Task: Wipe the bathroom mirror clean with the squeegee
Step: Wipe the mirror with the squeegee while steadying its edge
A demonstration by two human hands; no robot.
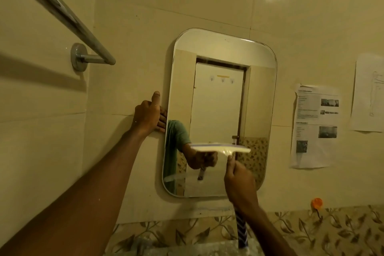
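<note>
Squeegee (220, 148), right hand (240, 185) gripping, meets mirror (218, 100); left hand (146, 117) clasps edge; papers (314, 124) rightward.

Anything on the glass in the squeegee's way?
Nothing visible on the mirror face. The squeegee, held by the right hand, spans its lower part. Only the left hand grips the mirror's left edge, higher up than the blade.
</note>
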